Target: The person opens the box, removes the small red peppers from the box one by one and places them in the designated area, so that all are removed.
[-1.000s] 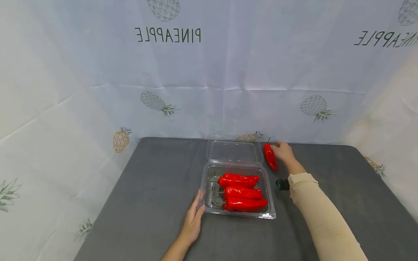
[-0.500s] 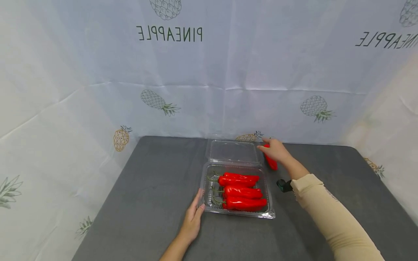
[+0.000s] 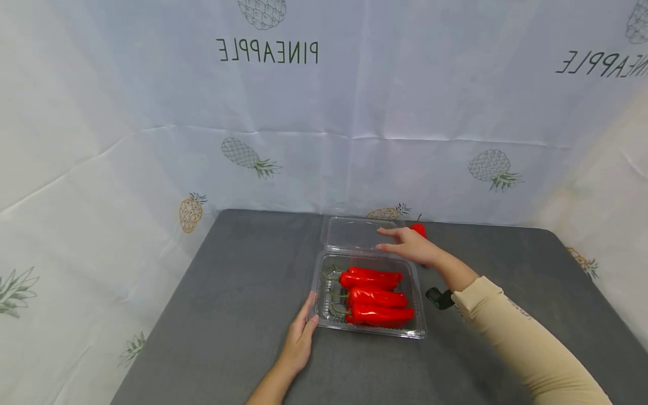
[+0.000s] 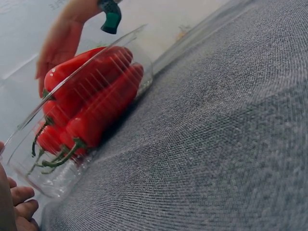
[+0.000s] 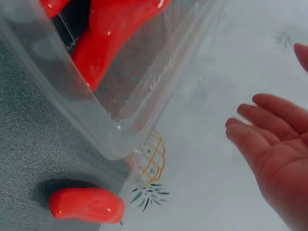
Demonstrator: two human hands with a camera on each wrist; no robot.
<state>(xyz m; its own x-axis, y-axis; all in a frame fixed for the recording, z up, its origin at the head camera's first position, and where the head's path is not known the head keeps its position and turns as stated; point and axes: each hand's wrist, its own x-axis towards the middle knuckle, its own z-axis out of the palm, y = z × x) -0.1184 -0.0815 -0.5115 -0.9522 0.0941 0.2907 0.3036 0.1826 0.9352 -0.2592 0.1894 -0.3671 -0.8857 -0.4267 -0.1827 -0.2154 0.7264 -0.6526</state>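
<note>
Several glossy red peppers (image 3: 377, 298) with green stems lie in an open clear plastic clamshell container (image 3: 365, 332). My left hand (image 3: 296, 346) holds the container's left edge, its thumb at the rim. In the left wrist view, curled fingers (image 4: 24, 204) show below that rim. My right hand (image 3: 412, 247) is over the right side of the folded-back lid (image 3: 349, 232), fingers extended and nothing in them. Just behind that hand a single red pepper (image 3: 418, 229) is partly hidden in the head view; the right wrist view shows this loose pepper (image 5: 86, 205) whole on the table.
A grey cloth-covered table (image 3: 243, 292) carries everything. A white curtain (image 3: 283, 185) printed with pineapples hangs right behind its far edge. A dark green band (image 3: 439, 298) hangs at the right wrist, near the container's right side.
My right hand has moved from beside the loose pepper leftward and toward me, over the lid. The pepper stays on the table. The left hand keeps its hold.
</note>
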